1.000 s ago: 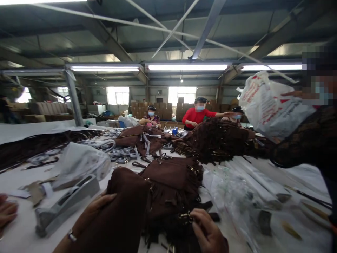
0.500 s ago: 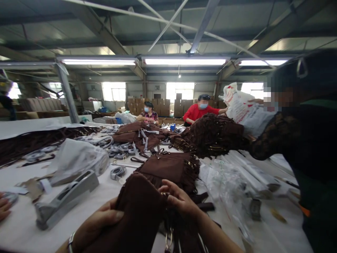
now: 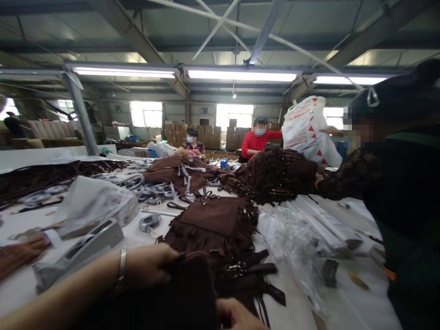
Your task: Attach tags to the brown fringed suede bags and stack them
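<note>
A dark brown bag (image 3: 185,288) is held low and close in front of me. My left hand (image 3: 151,266), with a silver bracelet on its wrist, pinches the bag's upper edge. At the bag's lower right edge, my right hand (image 3: 239,314) is closed on it, partly cut off by the frame's bottom. Just beyond lies a brown fringed bag (image 3: 209,217), its fringe hanging toward me. Brown straps with metal clasps (image 3: 235,268) rest on the table to the right of the held bag.
A grey tape dispenser (image 3: 82,252) and a clear plastic bag (image 3: 96,201) stand left. Another person's hand (image 3: 24,252) reaches in there. Clear plastic wrap (image 3: 292,247) lies right. Behind are piled fringed bags (image 3: 278,174). Co-workers hold a white printed sack (image 3: 309,130).
My left hand has moved up and right to the bag's top edge; my right hand has dropped lower. The bag is lower. At left, another person's hand reaches farther in. The white sack is raised.
</note>
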`<state>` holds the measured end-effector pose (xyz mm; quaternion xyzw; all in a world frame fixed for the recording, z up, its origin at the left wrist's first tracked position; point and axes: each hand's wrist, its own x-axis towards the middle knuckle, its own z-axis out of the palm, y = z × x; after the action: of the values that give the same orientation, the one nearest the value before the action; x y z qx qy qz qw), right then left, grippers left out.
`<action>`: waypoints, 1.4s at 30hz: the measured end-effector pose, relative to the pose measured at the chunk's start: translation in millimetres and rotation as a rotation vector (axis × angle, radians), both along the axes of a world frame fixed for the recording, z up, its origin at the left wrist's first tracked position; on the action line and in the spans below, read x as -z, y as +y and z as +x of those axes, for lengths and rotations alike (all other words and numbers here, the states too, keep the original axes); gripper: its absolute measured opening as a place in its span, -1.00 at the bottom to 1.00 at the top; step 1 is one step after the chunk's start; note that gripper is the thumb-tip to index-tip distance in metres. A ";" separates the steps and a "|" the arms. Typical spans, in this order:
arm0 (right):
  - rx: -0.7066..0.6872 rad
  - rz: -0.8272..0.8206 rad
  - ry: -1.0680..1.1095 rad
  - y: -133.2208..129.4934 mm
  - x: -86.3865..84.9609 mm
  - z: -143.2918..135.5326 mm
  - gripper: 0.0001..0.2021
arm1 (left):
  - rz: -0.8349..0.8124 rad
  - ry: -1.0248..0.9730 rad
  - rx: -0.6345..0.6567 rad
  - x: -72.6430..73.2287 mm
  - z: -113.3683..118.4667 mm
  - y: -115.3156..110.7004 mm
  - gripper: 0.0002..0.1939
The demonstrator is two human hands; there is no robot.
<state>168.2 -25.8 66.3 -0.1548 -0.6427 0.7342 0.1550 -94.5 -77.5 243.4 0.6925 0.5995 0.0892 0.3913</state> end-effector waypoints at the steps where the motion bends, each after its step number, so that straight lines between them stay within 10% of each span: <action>1: 0.046 -0.074 0.043 2.0 -2.5 -11.1 -0.50 | 0.096 0.087 0.005 -6.3 -2.0 15.9 -0.71; 5: 0.397 -0.342 0.144 15.0 -1.6 -45.8 -0.39 | 0.689 0.270 -0.316 -18.2 9.3 67.3 -0.66; 8: 0.595 -0.428 0.037 24.1 9.8 -48.8 -0.28 | 0.933 0.256 -0.411 9.6 32.0 72.3 -0.58; 14: 0.713 -0.341 -0.078 30.5 36.2 -19.6 -0.32 | 0.564 0.216 -0.538 130.8 32.8 29.4 -0.80; 18: 0.741 -0.302 -0.060 31.4 44.2 -9.7 -0.39 | 0.454 0.181 -0.546 171.7 12.8 9.0 -0.76; 30: 0.755 0.106 -0.190 36.6 42.5 0.9 -0.45 | 0.408 0.264 -0.546 169.2 29.7 -5.4 -0.78; 38: 0.861 0.872 -0.254 28.6 36.3 15.6 -0.61 | 0.422 0.282 -0.607 174.7 53.3 3.1 -0.90; 42: 0.677 0.816 -0.177 1.3 14.6 8.6 -0.67 | 0.309 0.027 -0.711 182.2 59.6 12.1 -0.85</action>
<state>176.8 -24.5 51.7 -0.3418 -0.8006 0.3177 0.3760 -34.9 -65.4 61.2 0.4933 0.7867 0.2994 0.2194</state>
